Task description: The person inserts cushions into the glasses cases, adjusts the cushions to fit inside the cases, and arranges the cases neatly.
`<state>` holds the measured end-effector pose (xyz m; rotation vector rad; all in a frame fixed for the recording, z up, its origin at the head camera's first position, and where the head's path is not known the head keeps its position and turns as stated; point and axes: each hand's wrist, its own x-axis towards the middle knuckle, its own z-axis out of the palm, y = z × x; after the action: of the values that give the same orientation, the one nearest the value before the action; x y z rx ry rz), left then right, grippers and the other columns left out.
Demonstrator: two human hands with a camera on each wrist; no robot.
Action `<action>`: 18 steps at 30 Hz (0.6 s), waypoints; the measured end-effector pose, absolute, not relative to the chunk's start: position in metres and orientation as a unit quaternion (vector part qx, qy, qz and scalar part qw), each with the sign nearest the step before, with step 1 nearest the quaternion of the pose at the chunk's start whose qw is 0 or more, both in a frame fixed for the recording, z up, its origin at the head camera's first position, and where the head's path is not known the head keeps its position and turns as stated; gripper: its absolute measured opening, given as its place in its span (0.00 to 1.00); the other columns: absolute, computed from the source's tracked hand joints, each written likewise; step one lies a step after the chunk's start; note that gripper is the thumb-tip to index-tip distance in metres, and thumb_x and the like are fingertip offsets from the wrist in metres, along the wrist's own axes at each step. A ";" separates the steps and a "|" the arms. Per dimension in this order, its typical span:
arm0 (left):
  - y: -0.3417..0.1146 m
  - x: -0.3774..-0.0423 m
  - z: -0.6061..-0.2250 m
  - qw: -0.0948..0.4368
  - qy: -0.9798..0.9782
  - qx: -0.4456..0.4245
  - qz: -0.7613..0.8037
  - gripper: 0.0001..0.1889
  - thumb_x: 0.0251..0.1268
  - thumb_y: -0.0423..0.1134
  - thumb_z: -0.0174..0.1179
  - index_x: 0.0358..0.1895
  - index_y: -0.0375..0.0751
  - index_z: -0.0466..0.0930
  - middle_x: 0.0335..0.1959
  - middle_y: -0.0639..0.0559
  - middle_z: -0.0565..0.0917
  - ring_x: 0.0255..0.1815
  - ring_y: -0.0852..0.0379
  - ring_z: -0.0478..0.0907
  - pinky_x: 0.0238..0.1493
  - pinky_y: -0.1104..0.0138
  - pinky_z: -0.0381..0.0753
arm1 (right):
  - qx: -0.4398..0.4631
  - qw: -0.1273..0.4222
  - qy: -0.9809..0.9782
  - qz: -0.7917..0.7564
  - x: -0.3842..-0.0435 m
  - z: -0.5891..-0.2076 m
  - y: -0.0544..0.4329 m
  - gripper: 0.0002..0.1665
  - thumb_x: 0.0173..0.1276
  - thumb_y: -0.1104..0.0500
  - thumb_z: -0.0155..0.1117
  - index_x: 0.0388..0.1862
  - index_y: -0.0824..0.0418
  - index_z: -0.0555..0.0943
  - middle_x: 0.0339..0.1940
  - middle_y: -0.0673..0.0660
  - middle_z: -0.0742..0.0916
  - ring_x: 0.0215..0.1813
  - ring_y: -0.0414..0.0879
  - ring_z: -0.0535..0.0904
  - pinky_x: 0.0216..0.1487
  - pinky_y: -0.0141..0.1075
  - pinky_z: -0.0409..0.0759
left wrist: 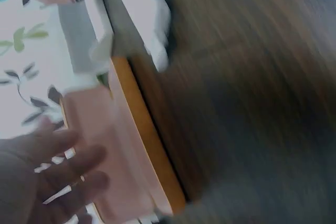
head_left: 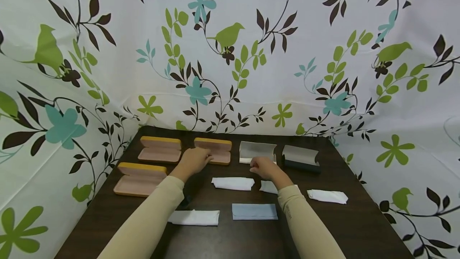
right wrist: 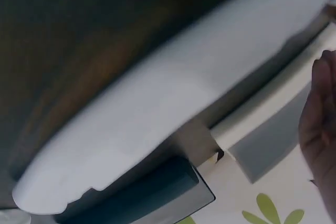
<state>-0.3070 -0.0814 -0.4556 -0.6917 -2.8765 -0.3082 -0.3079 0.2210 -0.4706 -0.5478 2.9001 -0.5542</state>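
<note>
Over an opened yellow eyeglass case (head_left: 222, 157) with a pink lining, my left hand (head_left: 194, 161) reaches in from the left. In the left wrist view its fingers (left wrist: 86, 161) are spread loosely across the lining. My right hand (head_left: 266, 168) is at the front of an opened white case (head_left: 258, 149) with a grey inside, its fingertips close by the front edge. In the right wrist view only part of this hand (right wrist: 317, 124) shows, beside that case. A folded white cloth (head_left: 232, 183) lies in front, between the hands.
Two more yellow cases (head_left: 159, 154) (head_left: 138, 185) stand opened on the left, a dark case (head_left: 301, 159) on the right. Other white cloths (head_left: 328, 196) (head_left: 195, 218) and a light blue cloth (head_left: 254, 212) lie on the dark table (head_left: 230, 239). A patterned curtain (head_left: 251, 103) hangs behind.
</note>
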 end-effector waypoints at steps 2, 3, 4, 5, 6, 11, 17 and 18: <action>-0.072 -0.303 -0.457 0.055 -0.961 -0.243 -0.117 0.07 0.70 0.46 0.66 0.35 0.49 0.85 0.27 0.58 0.83 0.27 0.58 0.78 0.31 0.58 0.81 | -0.201 0.097 0.955 -0.197 -0.307 -0.474 0.218 0.07 0.71 0.62 0.69 0.46 0.62 0.83 0.36 0.51 0.85 0.40 0.44 0.79 0.45 0.44 0.81; -0.068 -0.301 -0.458 0.043 -0.959 -0.250 -0.123 0.07 0.68 0.47 0.67 0.35 0.50 0.86 0.28 0.59 0.84 0.28 0.59 0.78 0.32 0.59 0.81 | -0.209 0.110 0.951 -0.201 -0.306 -0.476 0.216 0.08 0.70 0.62 0.69 0.46 0.62 0.83 0.37 0.51 0.85 0.40 0.44 0.79 0.46 0.43 0.80; -0.062 -0.299 -0.460 0.034 -0.957 -0.258 -0.130 0.06 0.66 0.46 0.69 0.34 0.50 0.86 0.29 0.60 0.84 0.28 0.61 0.78 0.33 0.60 0.81 | -0.214 0.124 0.947 -0.204 -0.305 -0.477 0.216 0.09 0.70 0.62 0.70 0.47 0.62 0.83 0.37 0.51 0.85 0.40 0.43 0.79 0.45 0.43 0.80; -0.057 -0.298 -0.462 0.026 -0.954 -0.268 -0.133 0.07 0.65 0.46 0.70 0.33 0.50 0.86 0.28 0.60 0.85 0.27 0.61 0.77 0.32 0.61 0.81 | -0.218 0.134 0.945 -0.203 -0.304 -0.478 0.215 0.10 0.69 0.62 0.71 0.47 0.61 0.83 0.37 0.51 0.85 0.39 0.43 0.78 0.44 0.42 0.80; -0.052 -0.297 -0.464 0.017 -0.950 -0.279 -0.138 0.08 0.63 0.46 0.71 0.31 0.49 0.86 0.27 0.60 0.84 0.25 0.62 0.77 0.31 0.62 0.80 | -0.220 0.142 0.943 -0.203 -0.303 -0.478 0.214 0.11 0.68 0.61 0.72 0.47 0.61 0.83 0.36 0.50 0.84 0.38 0.43 0.78 0.44 0.42 0.80; -0.037 -0.294 -0.478 -0.008 -0.954 -0.280 -0.108 0.13 0.56 0.53 0.75 0.27 0.51 0.84 0.22 0.61 0.79 0.24 0.61 0.72 0.28 0.63 0.75 | -0.234 0.153 0.941 -0.190 -0.299 -0.478 0.208 0.12 0.63 0.59 0.76 0.42 0.59 0.83 0.32 0.49 0.81 0.34 0.43 0.75 0.41 0.41 0.78; -0.035 -0.291 -0.491 -0.033 -0.961 -0.261 -0.081 0.18 0.50 0.55 0.77 0.37 0.50 0.86 0.35 0.58 0.84 0.37 0.57 0.79 0.41 0.55 0.80 | -0.209 0.161 0.947 -0.182 -0.296 -0.482 0.203 0.13 0.62 0.59 0.77 0.39 0.58 0.80 0.30 0.50 0.79 0.32 0.44 0.74 0.37 0.40 0.76; -0.035 -0.291 -0.491 -0.034 -0.961 -0.262 -0.082 0.18 0.50 0.54 0.78 0.39 0.49 0.86 0.36 0.57 0.84 0.38 0.56 0.79 0.42 0.54 0.80 | -0.207 0.162 0.948 -0.180 -0.296 -0.482 0.204 0.13 0.62 0.60 0.77 0.39 0.58 0.79 0.30 0.50 0.79 0.32 0.44 0.73 0.37 0.40 0.76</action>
<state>-0.2909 -0.0347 -0.4909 -0.8417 -3.0865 -0.2635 -0.2957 0.2039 -0.4823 -0.5897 2.7050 -0.5145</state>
